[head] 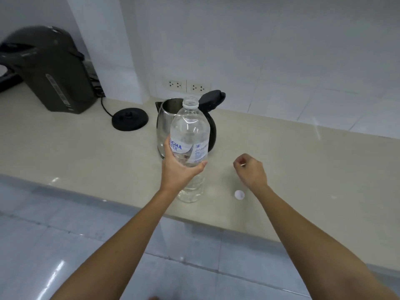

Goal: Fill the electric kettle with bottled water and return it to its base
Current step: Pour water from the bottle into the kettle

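Steel kettle (164,122) sits on the counter (86,148), lid (211,99) up, off its black base (129,119) nearby; prep looks done, pour not started afaict. Left hand (179,169) wraps fingers + thumb round the uncapped bottle (190,126), upright just in front of kettle; cap (239,194) lies by the right hand (251,169), fingers curled, can't tell if pinching anything. Left: pour, shut lid, kettle back on base.

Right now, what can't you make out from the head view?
- Kettle water level: head view, bottle stands in front.
- Label text: left hand covers part.
- Right hand: curled; whether it pinches anything is too small.
- Black hot-water pot: cut by the left edge.
- Base cord plug: hidden behind that pot.
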The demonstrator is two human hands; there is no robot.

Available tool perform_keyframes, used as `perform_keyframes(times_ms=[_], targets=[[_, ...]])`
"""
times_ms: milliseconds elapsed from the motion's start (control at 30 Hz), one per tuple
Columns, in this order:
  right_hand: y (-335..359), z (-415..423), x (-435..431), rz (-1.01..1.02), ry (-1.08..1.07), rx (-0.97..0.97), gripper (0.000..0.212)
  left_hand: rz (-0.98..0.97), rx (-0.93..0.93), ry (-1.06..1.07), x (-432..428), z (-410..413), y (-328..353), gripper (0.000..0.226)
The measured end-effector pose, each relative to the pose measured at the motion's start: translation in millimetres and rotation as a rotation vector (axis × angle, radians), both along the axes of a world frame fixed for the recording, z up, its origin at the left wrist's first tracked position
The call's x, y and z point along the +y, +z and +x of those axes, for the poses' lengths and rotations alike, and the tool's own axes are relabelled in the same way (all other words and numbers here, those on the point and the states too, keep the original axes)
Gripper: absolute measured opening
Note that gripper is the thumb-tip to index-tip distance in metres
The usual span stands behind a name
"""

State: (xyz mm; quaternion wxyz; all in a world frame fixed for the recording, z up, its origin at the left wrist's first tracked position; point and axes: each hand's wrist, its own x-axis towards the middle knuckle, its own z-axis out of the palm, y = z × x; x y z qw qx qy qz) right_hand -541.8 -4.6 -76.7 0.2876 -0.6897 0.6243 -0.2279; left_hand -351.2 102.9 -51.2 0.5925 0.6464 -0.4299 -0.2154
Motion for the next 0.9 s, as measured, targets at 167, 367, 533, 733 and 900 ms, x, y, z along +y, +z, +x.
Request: perform_keyframes(times_ms=[167,367,533,733,900], targets=[[22,44,-21,-0.023,0.107,-0.181,0.03,0.04,-0.074,0.046,10,48,22,0.1],[44,106,-27,-0.123,0.082,-0.282,0.063,0.096,-0.221,0.119,6,127,48,0.098],[37,136,-19,-0.175,-0.042,-0.309,0.065,0.14,-0.322,0.089,-9,190,63,0.103],[55,153,-10,-0.329,-0.38,-0.454,0.071,0.14,-0.453,-0.029,-30,238,76,0.103],[76,147,-7,-0.495,-0.341,-0.22,0.084,0.121,-0.48,-0.115,-49,256,83,0.101]])
